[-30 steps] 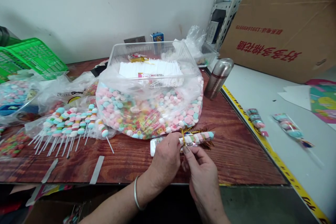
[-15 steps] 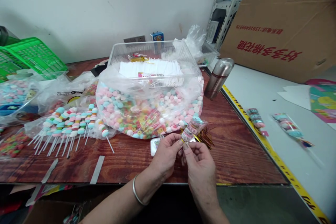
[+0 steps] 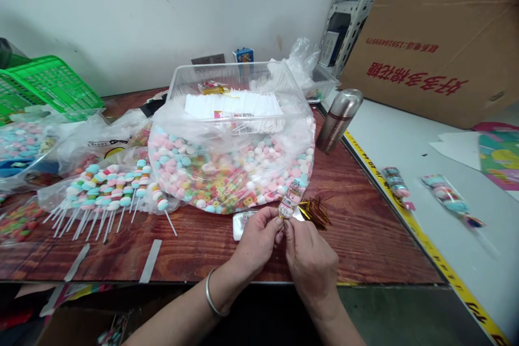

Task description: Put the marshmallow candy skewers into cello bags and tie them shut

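Both my hands meet at the table's front edge, pinched together on a wrapped candy skewer in a clear sleeve. My left hand, with a bangle on the wrist, grips its lower end. My right hand pinches the same end, at a gold twist tie. The skewer points up and away, tilted right. A loose heap of gold twist ties lies just right of it. A small white pack lies flat under my left hand.
A big clear bag of pastel candies fills the table's middle, a clear tub behind it. Unwrapped candy skewers lie at the left, a green basket beyond. A steel flask, wrapped skewers and a cardboard box are at the right.
The wrapped skewer has swung from lying sideways to pointing up and away. My fingers have closed in tighter round its lower end.
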A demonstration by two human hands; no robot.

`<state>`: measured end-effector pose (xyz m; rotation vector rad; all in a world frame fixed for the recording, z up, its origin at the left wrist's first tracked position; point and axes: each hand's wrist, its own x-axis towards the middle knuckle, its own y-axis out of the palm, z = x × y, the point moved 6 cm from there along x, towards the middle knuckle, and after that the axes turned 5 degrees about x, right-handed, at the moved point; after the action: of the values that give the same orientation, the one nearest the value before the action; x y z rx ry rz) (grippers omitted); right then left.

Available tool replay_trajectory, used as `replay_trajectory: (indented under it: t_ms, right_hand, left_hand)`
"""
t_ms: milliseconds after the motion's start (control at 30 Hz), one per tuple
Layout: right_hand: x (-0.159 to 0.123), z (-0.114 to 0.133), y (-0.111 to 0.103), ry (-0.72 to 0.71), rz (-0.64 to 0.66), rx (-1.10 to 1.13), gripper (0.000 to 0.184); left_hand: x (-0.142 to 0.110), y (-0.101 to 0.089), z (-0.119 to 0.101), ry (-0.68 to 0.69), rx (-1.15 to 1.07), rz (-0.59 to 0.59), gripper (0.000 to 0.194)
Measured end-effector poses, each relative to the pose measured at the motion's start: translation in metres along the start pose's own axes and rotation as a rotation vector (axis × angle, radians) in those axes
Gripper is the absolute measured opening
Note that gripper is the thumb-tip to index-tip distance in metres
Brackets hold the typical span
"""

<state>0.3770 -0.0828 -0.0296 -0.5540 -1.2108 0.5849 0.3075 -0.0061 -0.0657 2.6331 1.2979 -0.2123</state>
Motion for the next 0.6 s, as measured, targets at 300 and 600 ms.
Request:
replay_trajectory:
  t_ms: [300, 600]
  right_hand:
    - [0.002, -0.009, 0.004, 0.120, 0.091, 0.303, 0.022]
    - [-0.002, -0.009, 0.003, 0.363, 0.028, 0.501, 0.018]
  left_hand:
    - [-0.012, -0.003, -0.031, 0.389, 0.710, -0.092, 0.024]
    - [-0.010, -0.005, -0.033, 0.319, 0.541, -0.144, 0.026]
